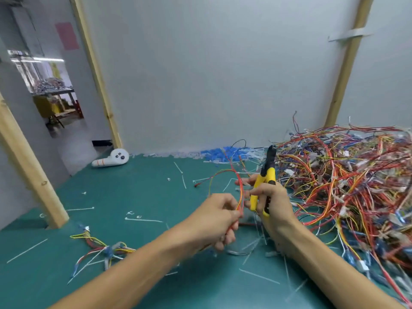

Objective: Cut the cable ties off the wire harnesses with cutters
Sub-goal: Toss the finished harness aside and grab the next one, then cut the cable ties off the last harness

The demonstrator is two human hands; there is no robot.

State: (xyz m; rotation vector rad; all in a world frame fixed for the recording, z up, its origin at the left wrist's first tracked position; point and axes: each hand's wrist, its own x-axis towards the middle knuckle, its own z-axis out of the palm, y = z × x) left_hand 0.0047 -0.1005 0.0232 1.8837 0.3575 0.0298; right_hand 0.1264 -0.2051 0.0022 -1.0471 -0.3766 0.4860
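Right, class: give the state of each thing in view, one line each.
cutters: upright, tip pointing up
held harness: looped, lifted
left hand: pinches the held harness
right hand: grips the cutters
harness pile: tangled, heaped at right
cut ties: scattered on the mat

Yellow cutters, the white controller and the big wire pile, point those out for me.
yellow cutters (268,173), head view, on the upper yellow handle.
white controller (118,156), head view, on its round end.
wire pile (347,175), head view, middle of the tangle.
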